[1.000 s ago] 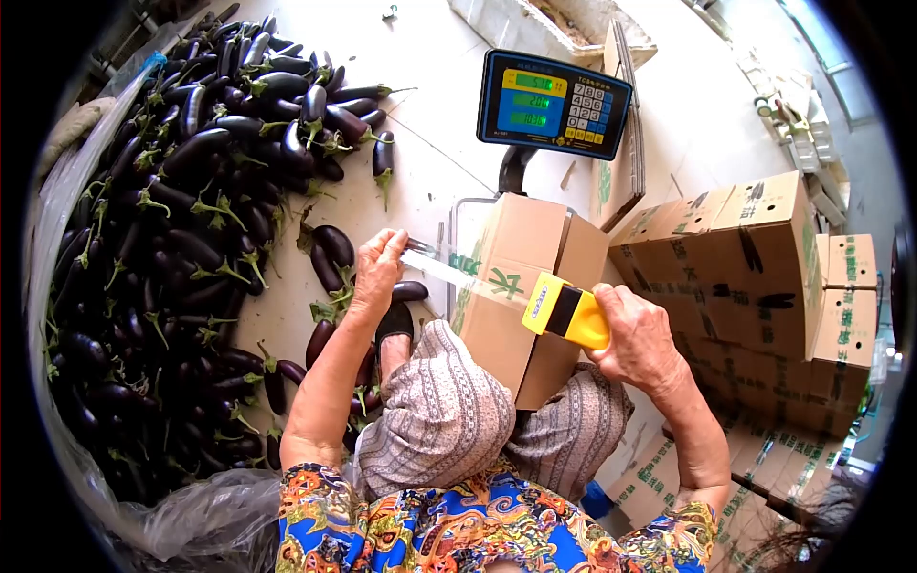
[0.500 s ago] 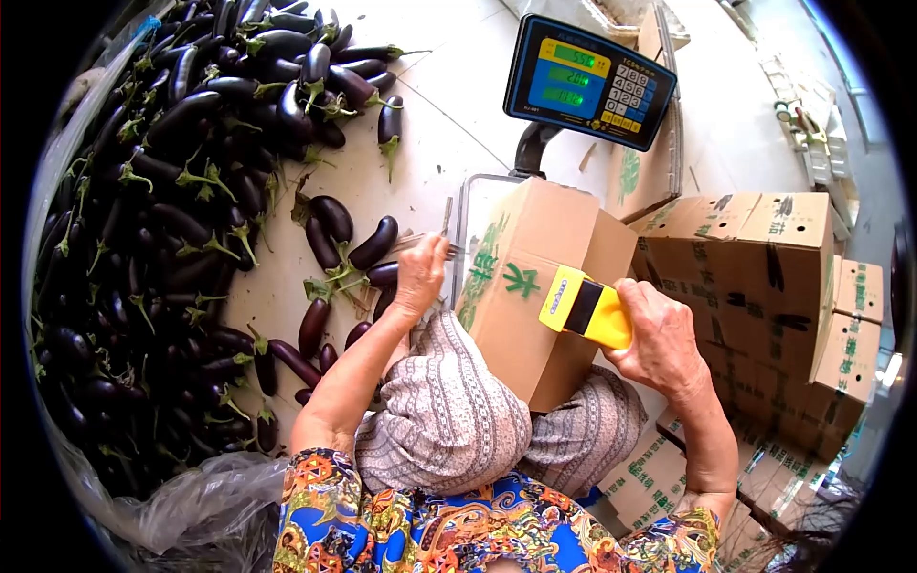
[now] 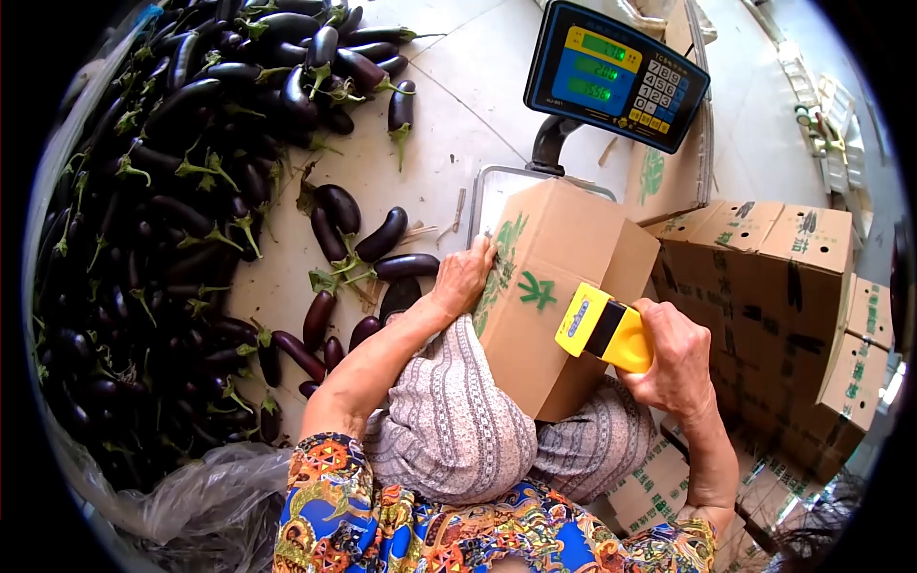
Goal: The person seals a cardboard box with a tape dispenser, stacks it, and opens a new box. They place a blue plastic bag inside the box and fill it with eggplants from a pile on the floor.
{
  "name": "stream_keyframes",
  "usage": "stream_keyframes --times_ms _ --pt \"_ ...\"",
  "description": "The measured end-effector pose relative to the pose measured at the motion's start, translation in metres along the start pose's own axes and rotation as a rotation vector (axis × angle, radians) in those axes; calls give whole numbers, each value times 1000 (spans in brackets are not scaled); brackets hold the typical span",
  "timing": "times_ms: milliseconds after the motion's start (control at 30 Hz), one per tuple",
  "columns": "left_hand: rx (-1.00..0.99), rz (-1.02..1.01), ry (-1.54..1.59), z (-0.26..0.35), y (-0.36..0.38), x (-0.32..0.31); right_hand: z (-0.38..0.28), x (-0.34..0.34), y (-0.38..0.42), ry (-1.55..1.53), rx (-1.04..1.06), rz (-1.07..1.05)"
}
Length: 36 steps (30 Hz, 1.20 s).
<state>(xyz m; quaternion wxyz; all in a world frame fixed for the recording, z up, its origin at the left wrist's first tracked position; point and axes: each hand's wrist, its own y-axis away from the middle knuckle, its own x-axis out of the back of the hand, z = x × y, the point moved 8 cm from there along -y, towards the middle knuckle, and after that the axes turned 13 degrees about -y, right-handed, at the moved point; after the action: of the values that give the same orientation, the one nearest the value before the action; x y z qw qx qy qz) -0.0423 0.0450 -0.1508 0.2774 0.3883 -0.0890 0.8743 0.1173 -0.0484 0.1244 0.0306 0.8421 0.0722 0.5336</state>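
Note:
A cardboard box (image 3: 535, 277) with green printing stands tilted between my knees, partly over the scale platform (image 3: 489, 191). My right hand (image 3: 673, 358) is closed around a yellow tape dispenser (image 3: 626, 336) with a black band, its front end against the upper face of the box. My left hand (image 3: 463, 277) rests against the left side of the box, fingers bent and close together, gripping its edge. Whether tape lies under those fingers is hard to make out. Several loose eggplants (image 3: 382, 236) lie on the floor just left of that hand.
A large heap of eggplants (image 3: 181, 220) fills the left side, bordered by clear plastic sheeting (image 3: 210, 497). Behind the box rises the scale's display (image 3: 616, 76). Stacked cartons (image 3: 764, 296) stand at the right, and flat printed cardboard (image 3: 650, 487) lies below them.
My left hand has moved right, from beside the box onto its left side. My right hand keeps the tape dispenser on the box. The digits on the scale display have changed.

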Motion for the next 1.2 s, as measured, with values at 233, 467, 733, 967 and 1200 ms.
stream_keyframes --times_ms 233,467,733,967,1200 --pt "-22 -77 -136 -22 -10 -19 0 2 6 19 22 46" --pt "-430 278 -28 151 -65 126 2 3 10 -14 23 54" --pt "-613 107 -421 184 -73 86 2 2 13 -14 36 33" --pt "-671 88 -550 194 -83 78 4 1 14 -26 38 50" --pt "-681 120 -579 186 -86 73 4 -5 10 -25 11 -3"
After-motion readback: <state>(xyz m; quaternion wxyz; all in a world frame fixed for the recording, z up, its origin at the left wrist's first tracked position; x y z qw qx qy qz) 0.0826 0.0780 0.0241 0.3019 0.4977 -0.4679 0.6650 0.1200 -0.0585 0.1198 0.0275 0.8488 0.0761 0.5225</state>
